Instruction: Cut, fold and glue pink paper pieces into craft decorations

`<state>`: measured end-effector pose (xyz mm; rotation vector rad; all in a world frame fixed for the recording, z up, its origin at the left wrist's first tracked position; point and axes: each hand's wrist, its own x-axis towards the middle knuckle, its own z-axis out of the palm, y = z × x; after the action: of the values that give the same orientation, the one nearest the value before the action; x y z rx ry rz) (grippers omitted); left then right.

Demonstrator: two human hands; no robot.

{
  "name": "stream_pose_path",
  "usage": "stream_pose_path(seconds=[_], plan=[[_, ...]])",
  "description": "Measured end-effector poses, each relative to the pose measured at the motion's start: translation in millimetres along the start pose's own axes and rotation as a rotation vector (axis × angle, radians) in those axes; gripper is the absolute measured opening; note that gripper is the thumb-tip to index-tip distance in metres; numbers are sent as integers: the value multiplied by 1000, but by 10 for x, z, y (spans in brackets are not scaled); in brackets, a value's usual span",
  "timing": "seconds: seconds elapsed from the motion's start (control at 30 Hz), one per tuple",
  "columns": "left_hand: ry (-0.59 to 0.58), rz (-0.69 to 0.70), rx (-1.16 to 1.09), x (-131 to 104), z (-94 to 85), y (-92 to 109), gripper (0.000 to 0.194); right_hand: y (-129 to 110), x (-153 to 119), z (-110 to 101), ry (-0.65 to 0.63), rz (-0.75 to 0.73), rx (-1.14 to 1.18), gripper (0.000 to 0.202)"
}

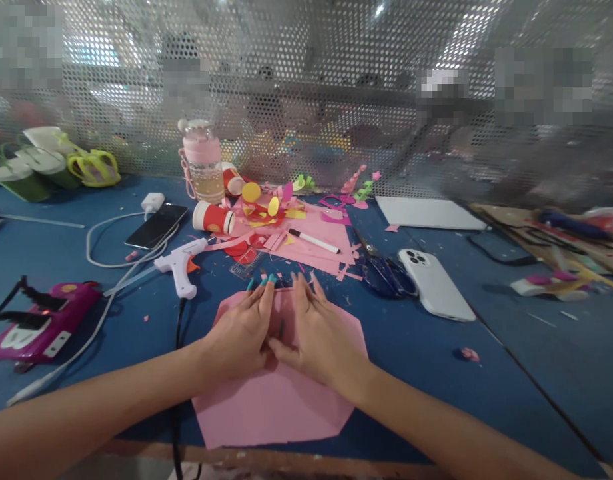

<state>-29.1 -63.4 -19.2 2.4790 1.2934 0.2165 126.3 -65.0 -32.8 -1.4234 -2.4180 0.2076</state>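
Note:
A large pink paper piece (pixel 281 413) with angled corners lies at the table's front edge. My left hand (pixel 244 333) rests on its left part, its fingers stretched forward, with teal nails showing. Opposite it, my right hand (pixel 319 333) lies on the paper's right part, fingers extended and thumb pointing towards the left hand. Between the hands a shaded part of the pink paper shows, with a small dark mark. Both palms face down and hide some of the paper. A white glue gun (pixel 182 265) lies beyond my left wrist, its black cord passing beneath the left forearm.
Behind the paper are pink scraps (pixel 321 230), a marker (pixel 314 241), a red cup (pixel 213 219) and a bottle (pixel 203 163). Scissors (pixel 386 275) and a white phone (pixel 436 285) lie right. At left are a black phone (pixel 157 227) and purple power strip (pixel 46 323). Perforated metal stands behind.

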Motion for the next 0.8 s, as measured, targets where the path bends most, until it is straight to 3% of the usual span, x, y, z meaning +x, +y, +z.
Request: stream_pose_path(seconds=[0.07, 0.23, 0.5, 0.6, 0.7, 0.8], plan=[[8, 4, 0, -1, -2, 3, 85, -8, 6, -9, 8, -13, -4, 95], [54, 34, -23, 3, 4, 4, 85, -19, 52, -41, -116, -185, 61, 80], [-2, -11, 22, 4, -14, 5, 87, -48, 2, -47, -52, 92, -19, 99], [10, -8, 18, 5, -16, 15, 86, -33, 8, -33, -17, -22, 7, 94], [30, 7, -6, 8, -6, 14, 87, -15, 30, -22, -88, -180, 59, 83], [40, 8, -12, 3, -1, 7, 87, -14, 35, -26, -95, -123, 42, 83]])
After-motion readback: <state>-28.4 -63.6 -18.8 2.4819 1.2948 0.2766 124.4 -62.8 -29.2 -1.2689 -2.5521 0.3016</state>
